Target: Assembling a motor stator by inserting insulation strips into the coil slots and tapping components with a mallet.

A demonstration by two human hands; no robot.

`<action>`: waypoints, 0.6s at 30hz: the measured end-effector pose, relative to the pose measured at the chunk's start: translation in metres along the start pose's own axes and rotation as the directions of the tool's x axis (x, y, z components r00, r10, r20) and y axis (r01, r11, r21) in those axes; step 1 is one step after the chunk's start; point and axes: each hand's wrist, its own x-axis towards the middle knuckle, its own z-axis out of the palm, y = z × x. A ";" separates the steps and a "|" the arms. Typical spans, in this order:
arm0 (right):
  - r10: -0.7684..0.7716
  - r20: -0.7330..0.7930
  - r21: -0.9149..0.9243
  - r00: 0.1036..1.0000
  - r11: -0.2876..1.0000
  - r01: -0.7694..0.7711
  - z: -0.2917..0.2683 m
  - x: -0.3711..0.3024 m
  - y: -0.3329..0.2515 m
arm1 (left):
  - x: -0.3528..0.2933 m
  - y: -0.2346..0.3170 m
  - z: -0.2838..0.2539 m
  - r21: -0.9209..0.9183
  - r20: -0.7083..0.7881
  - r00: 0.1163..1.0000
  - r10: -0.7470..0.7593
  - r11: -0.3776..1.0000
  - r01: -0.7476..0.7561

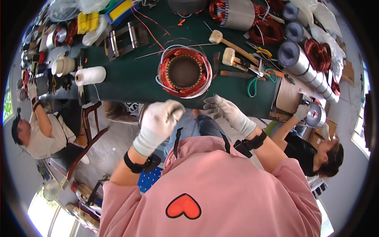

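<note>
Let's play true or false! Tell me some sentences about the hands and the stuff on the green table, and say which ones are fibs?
1. The left hand and the right hand both wear gloves. True.
2. The scissors have yellow handles. False: the scissors have green handles.
3. The white spool is left of the red wire ring. True.
4. The right hand is swinging a wooden mallet. False: both mallets lie on the table.
5. The pink top shows a red heart. True.
</note>
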 end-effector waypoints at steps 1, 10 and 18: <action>0.041 0.116 0.213 0.992 0.975 -0.065 0.009 0.005 -0.003 | -0.012 -0.003 0.005 0.021 0.013 0.998 0.056 0.998 -0.056; 0.050 0.433 0.409 0.900 0.879 -0.246 0.050 0.004 -0.022 | -0.177 -0.135 0.091 0.337 0.257 0.853 -0.455 0.869 0.362; -0.051 -0.121 0.297 0.991 0.951 0.085 -0.120 -0.068 -0.088 | -0.295 -0.253 0.088 0.644 0.556 0.293 -0.778 0.625 0.440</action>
